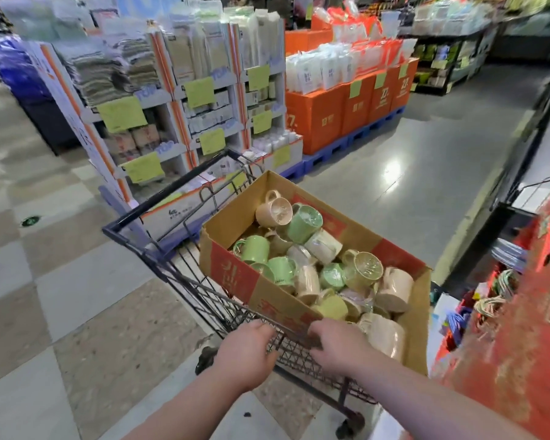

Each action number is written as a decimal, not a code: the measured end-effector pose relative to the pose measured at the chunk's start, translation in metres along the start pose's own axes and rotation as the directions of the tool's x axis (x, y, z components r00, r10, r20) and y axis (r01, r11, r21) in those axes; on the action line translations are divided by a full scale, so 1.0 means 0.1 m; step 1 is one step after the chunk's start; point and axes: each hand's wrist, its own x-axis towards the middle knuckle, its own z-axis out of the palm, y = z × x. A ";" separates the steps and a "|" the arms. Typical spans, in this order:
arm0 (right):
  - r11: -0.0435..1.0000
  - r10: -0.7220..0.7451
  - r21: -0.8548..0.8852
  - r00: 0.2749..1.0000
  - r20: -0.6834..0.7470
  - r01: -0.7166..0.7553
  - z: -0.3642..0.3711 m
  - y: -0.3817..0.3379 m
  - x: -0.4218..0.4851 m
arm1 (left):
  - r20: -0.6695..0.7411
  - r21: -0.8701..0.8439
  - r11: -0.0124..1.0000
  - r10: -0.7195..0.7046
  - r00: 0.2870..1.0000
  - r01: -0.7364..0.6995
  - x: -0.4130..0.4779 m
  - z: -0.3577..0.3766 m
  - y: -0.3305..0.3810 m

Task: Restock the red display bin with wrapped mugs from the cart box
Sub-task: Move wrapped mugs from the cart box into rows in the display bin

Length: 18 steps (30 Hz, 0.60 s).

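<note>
A cardboard box (235, 277) sits in a dark wire shopping cart (134, 236). It holds several wrapped mugs in green (304, 220), beige (272, 211) and pale yellow (364, 268). My left hand (246, 354) grips the cart's near rim, fingers curled over the wire. My right hand (334, 344) grips the same rim where the box's near edge meets it. A red display bin (521, 338) rises at the right edge, blurred, its inside not visible.
White shelf displays (172, 100) with towels and packets stand ahead of the cart. Orange boxes (340, 112) on blue pallets lie beyond. At right, racks with coloured items (502, 287) crowd beside the bin. Grey floor (410, 198) opens ahead right.
</note>
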 end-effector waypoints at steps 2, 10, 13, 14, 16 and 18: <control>0.999 0.030 0.011 1.000 0.004 -0.030 -0.04 0.09 0.08 | 0.008 0.007 1.000 0.026 1.000 -0.026 0.13 -0.01 0.01; 0.982 0.171 0.081 0.985 0.026 -0.172 -0.08 0.43 0.36 | 0.018 0.094 0.984 0.152 0.988 -0.153 0.78 -0.10 0.08; 0.966 0.237 0.099 0.971 0.025 -0.238 -0.12 0.53 0.47 | 0.046 0.094 0.972 0.210 0.977 -0.213 1.07 -0.15 0.07; 0.959 0.261 0.111 0.965 0.024 -0.262 -0.12 0.56 0.52 | 0.058 0.089 0.969 0.225 0.973 -0.229 1.17 -0.17 0.07; 0.941 0.309 0.138 0.951 0.021 -0.309 -0.16 0.59 0.64 | 0.083 0.092 0.962 0.250 0.965 -0.257 1.37 -0.23 0.02; 0.929 0.342 0.140 0.939 0.025 -0.342 -0.22 0.58 0.78 | 0.105 0.077 0.961 0.257 0.961 -0.266 1.57 -0.30 -0.06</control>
